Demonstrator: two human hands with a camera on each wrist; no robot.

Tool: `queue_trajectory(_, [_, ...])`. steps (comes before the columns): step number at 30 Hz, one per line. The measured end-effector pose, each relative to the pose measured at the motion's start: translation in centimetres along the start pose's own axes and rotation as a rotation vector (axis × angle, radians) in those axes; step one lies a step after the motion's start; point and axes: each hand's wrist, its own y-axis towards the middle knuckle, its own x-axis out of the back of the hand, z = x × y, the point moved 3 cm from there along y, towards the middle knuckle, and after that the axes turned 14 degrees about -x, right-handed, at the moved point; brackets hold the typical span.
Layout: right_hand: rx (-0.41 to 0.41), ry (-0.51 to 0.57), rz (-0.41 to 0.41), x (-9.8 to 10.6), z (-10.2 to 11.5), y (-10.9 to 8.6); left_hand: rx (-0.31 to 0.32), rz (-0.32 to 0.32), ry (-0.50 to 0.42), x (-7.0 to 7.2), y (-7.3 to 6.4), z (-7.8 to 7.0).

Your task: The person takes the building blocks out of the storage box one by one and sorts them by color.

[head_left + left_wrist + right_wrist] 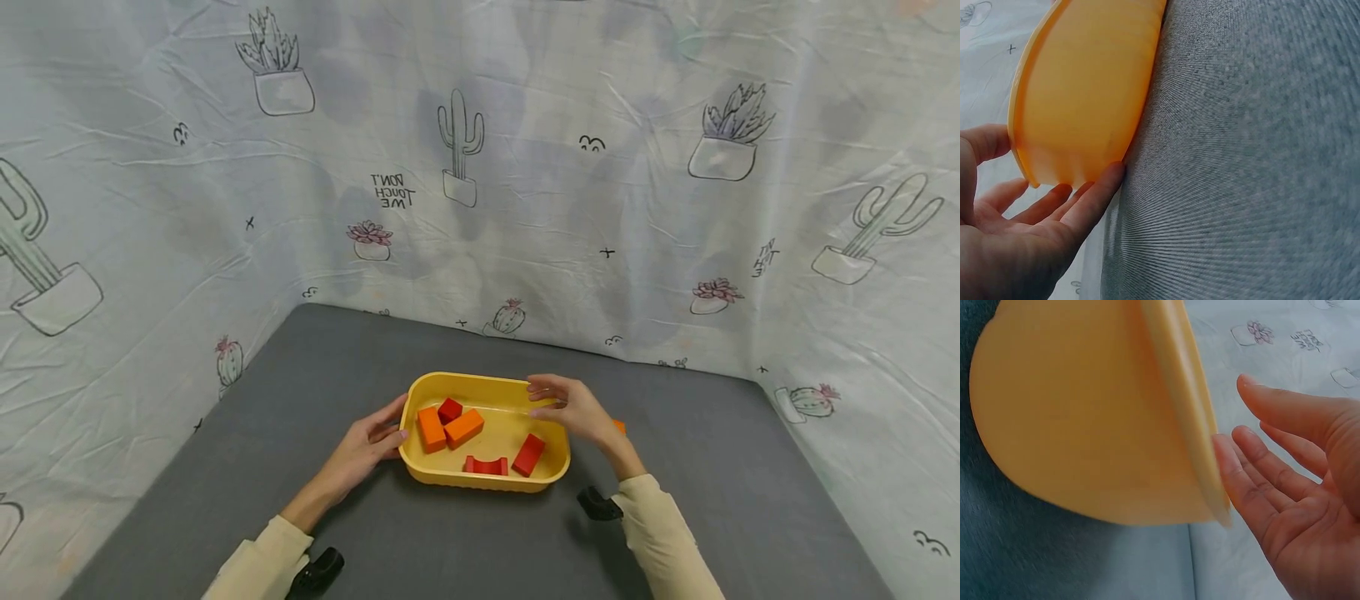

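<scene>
A yellow plastic tub with rounded corners sits on the grey table. My left hand grips its left end, thumb at the rim; in the left wrist view the fingers lie along the outer wall. At the far right corner is my right hand, thumb and fingers spread apart with nothing between them. Its fingertip meets the rim in the right wrist view. Inside the tub, two orange blocks and a small red block lie left, a red arched block and a red rectangular block right.
Partly hidden behind my right wrist, an orange piece lies on the table outside the tub. Dark cameras sit on both wrists. A pale cloth printed with cacti hangs around the back and sides of the grey tabletop.
</scene>
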Motion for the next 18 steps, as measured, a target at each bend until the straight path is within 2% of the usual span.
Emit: queue_trajectory(18, [0.019,0.018,0.14,-4.8,0.5,1.9,-0.005,-0.002,0.006,0.0,-0.1,-0.2])
